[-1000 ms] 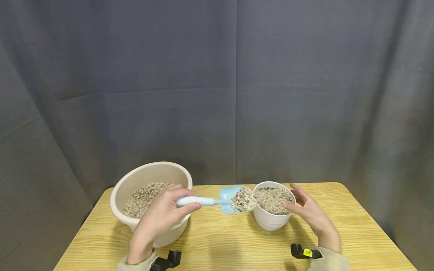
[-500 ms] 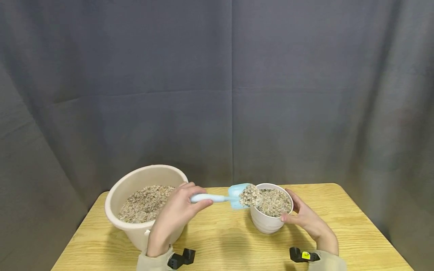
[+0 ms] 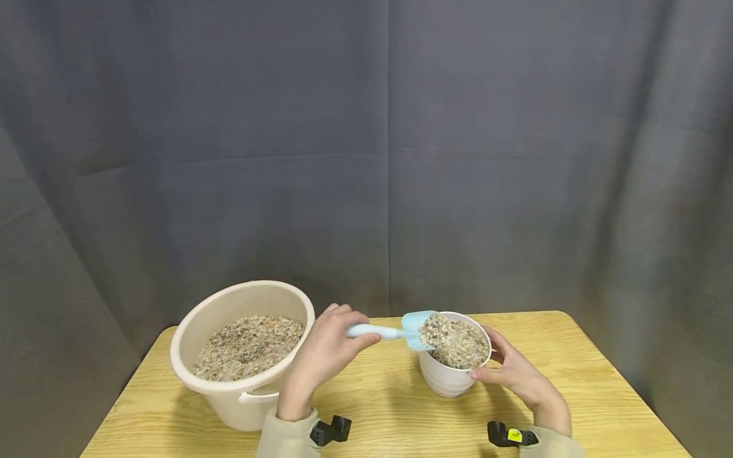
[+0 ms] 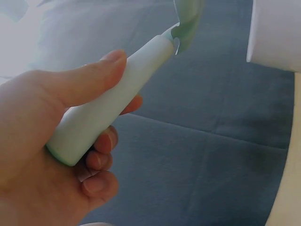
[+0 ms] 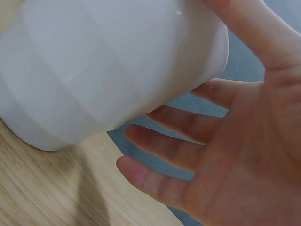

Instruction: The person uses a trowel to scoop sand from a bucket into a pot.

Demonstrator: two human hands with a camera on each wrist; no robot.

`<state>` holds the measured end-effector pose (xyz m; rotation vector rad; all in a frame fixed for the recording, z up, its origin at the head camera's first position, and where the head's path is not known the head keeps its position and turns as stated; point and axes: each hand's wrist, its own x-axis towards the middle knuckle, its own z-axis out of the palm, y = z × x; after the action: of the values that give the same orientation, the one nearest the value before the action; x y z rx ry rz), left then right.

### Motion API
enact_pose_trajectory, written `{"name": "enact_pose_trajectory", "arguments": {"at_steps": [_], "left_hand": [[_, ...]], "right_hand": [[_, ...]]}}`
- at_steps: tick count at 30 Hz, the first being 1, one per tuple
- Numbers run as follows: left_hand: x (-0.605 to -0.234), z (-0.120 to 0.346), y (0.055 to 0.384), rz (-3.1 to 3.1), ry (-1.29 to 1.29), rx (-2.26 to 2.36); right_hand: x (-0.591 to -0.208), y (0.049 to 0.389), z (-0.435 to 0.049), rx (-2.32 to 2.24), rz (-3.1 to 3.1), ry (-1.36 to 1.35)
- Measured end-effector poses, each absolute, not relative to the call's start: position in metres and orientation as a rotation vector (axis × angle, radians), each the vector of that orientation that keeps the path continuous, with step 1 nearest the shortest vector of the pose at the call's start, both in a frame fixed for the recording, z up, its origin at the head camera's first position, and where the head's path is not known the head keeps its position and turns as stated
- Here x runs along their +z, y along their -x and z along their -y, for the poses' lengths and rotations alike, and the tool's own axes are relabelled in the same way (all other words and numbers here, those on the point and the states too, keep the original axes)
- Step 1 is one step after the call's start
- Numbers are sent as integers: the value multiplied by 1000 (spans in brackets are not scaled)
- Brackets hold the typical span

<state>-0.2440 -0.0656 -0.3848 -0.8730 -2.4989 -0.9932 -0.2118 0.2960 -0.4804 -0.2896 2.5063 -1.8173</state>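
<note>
My left hand (image 3: pixel 325 351) grips the pale handle of a light-blue hand trowel (image 3: pixel 375 331); in the left wrist view its fingers (image 4: pixel 100 184) wrap round that handle. Small mottled gravel (image 3: pixel 438 328) lies on the blade, which tilts over the left rim of a white ribbed pot (image 3: pixel 446 381). More gravel fills much of the pot. My right hand (image 3: pixel 518 375) holds the pot's right side, thumb in front and fingers behind. Seen from the right wrist, the little finger (image 5: pixel 153 184) stands apart from the pot wall (image 5: pixel 108 61).
A large cream bucket (image 3: pixel 243 407) with gravel inside (image 3: pixel 249 348) stands at the left, its handle hanging in front. The wooden table (image 3: pixel 389 420) ends at a grey curtain (image 3: pixel 366 191) behind.
My left hand has moved the trowel right, until its blade is over the pot, and gravel is now slipping off its tip. The right hand has closed in onto the pot's rim.
</note>
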Motion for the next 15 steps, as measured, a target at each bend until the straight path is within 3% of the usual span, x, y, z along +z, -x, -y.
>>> {"name": "enact_pose_trajectory", "arguments": {"at_steps": [15], "left_hand": [[-419, 42, 268, 2529, 903, -1003]], "right_hand": [[-481, 210, -290, -1805, -2536, 241]]}}
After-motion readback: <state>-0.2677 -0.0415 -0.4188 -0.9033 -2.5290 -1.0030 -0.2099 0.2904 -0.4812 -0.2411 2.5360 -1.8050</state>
